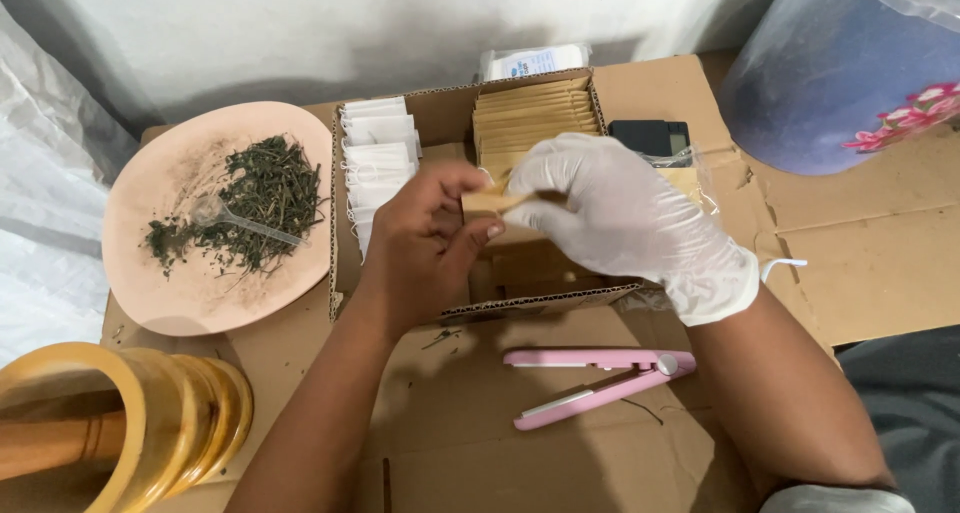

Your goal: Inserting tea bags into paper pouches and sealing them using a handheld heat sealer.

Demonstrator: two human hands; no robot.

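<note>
My bare left hand [430, 238] and my right hand [625, 218] in a white glove meet over an open cardboard box [560, 301]. Together they pinch a small tan paper envelope [487, 202] at its top edge. Inside the box, a row of white tea bags [378, 153] stands on the left and a stack of tan envelopes [535, 113] fills the back right. A pink plate [190, 293] to the left holds dried green herb [262, 198] and a clear plastic spoon [240, 220].
A pink handheld sealer [595, 378] lies open on the cardboard sheet in front of the box. A small black digital scale [652, 136] sits behind my right hand. A wooden mortar with pestle [130, 423] stands at the lower left, a large translucent tub [840, 73] at the upper right.
</note>
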